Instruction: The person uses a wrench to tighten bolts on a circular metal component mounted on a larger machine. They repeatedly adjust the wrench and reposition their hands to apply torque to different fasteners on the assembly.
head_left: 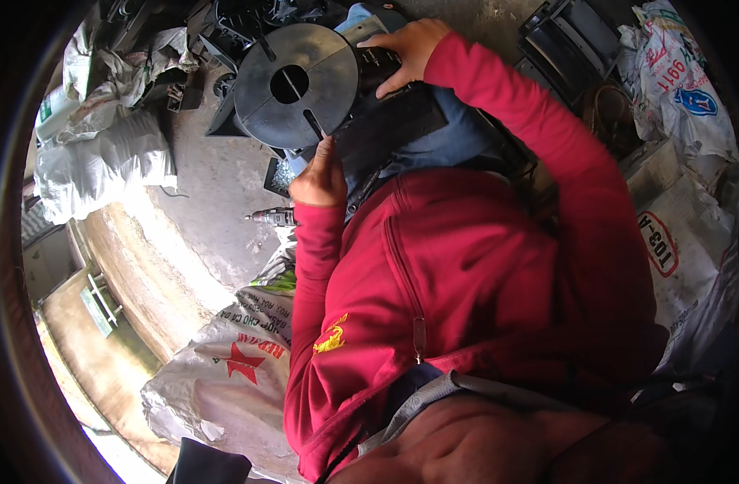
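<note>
A grey flat disc (333, 68) with a round central hole and narrow slots lies in front of my lap, at the top of the head view. My left hand (319, 179) is closed at its near edge, fingertips beside the end of a slot. My right hand (414, 50) spans a black block-like part (375, 68) at the disc's right edge, thumb on the near side and fingers on the far side. Under them, a dark flat panel (418, 117) rests across my legs. Whether the black part is joined to the disc, I cannot tell.
Left of my lap, a small tray (270, 179) holds shiny small pieces, with a power driver (272, 216) close by. White sacks (216, 395) stand at the near left and right. Black plastic parts (575, 40) are piled at the far right, and wrapped bundles (111, 165) at the left.
</note>
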Demonstrator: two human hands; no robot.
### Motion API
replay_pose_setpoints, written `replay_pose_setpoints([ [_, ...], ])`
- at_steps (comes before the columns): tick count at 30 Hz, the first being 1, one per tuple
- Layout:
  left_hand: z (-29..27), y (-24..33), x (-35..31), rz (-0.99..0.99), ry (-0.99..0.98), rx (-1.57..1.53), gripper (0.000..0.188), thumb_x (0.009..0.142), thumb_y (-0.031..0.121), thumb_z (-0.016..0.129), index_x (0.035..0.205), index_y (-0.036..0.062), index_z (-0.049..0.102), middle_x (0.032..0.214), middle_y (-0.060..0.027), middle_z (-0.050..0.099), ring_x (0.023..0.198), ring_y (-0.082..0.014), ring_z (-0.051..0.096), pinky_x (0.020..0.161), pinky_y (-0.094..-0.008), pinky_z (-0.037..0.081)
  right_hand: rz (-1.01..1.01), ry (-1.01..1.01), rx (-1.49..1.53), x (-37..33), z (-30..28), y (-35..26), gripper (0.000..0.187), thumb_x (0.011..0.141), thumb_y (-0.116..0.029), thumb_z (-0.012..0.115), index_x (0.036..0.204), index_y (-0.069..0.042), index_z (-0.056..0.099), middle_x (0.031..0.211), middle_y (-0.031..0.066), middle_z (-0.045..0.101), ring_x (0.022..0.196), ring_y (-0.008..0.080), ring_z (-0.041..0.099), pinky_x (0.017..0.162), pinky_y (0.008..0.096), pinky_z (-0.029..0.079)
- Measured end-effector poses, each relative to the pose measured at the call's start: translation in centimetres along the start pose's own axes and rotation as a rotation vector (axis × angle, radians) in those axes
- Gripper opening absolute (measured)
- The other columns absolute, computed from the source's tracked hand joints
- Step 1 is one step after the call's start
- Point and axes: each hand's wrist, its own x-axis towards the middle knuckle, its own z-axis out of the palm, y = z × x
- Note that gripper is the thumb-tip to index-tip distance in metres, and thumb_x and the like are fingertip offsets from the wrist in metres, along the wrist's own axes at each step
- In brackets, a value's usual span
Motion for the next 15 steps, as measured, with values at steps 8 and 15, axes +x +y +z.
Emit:
replay_pose_setpoints([
  [8,-1.3,1.4,0.3,0.032,0.243,-0.316,0.049,0.087,-0.001,0.056,0.132,0.0161,0.054,0.078,-0.0193,0.065,0.051,-0.0129,0.051,0.051,-0.0252,0.044,-0.011,-0.015,0.053,-0.2,-0.2,0.1,0.083,0.057,-0.067,0.073,0.129,-0.03,0.053,0.096,0.0083,0.07,0.086,0.0302,0.067,0.076,0.0403,0.053],
  [15,-1.1,1.4,0.3,0.036,0.1,-0.229,0.051,0.082,-0.007,0.053,0.129,0.0145,0.058,0.068,-0.0165,0.062,0.047,-0.0176,0.056,0.048,-0.0276,0.043,-0.006,-0.061,0.055,-0.1,-0.9,0.1,0.082,0.057,-0.066,0.074,0.128,-0.028,0.054,0.095,0.0083,0.07,0.086,0.0296,0.067,0.076,0.0393,0.052],
])
